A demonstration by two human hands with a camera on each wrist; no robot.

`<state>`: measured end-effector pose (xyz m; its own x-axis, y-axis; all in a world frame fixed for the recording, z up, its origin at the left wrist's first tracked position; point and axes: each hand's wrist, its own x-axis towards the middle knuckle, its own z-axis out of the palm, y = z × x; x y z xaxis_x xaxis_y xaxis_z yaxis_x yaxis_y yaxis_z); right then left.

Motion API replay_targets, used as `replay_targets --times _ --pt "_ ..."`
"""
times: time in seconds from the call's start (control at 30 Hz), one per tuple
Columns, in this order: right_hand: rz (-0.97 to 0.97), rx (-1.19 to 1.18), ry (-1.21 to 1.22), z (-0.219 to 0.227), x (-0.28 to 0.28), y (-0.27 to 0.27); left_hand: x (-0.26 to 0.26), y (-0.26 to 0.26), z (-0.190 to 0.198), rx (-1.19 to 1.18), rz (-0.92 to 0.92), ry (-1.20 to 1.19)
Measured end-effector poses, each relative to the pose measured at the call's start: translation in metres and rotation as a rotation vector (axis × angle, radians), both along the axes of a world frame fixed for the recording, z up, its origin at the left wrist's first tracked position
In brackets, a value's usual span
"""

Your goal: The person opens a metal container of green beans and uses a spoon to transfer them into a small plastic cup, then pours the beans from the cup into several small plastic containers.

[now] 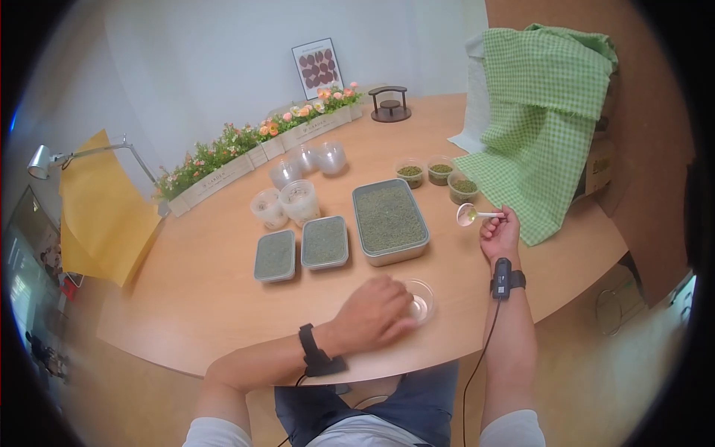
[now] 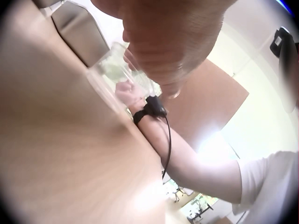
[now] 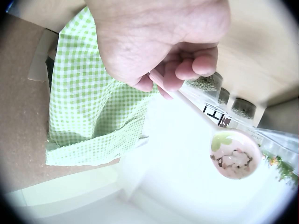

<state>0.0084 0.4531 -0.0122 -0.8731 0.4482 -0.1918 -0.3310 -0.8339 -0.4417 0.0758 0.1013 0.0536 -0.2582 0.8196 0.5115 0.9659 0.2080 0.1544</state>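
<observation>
My right hand (image 1: 500, 237) pinches the thin handle of a pale spoon (image 1: 467, 214), held up over the right side of the table. In the right wrist view the round spoon bowl (image 3: 236, 154) shows a green pattern and small dark bits inside. At the table's near side my left hand (image 1: 375, 314) holds a clear plastic cup (image 1: 423, 298), which stands on the tabletop. The left wrist view shows the see-through cup (image 2: 106, 77) beside the fingers. Beyond it sits a large rectangular container (image 1: 391, 216) full of green-grey granules.
Two smaller filled containers (image 1: 325, 242) stand left of the large one. Stacked clear cups (image 1: 299, 201) and upturned clear cups (image 1: 331, 158) are behind them. Small cups of green granules (image 1: 463, 188) stand near the green checked cloth (image 1: 536, 112). Flower planters (image 1: 253, 153) line the back edge.
</observation>
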Motion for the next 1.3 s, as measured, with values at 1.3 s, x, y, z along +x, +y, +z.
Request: replay_targets --times 1.3 --pt "0.028 0.040 -0.037 0.004 -0.001 -0.006 -0.080 0.020 -0.026 -0.203 0.429 0.006"
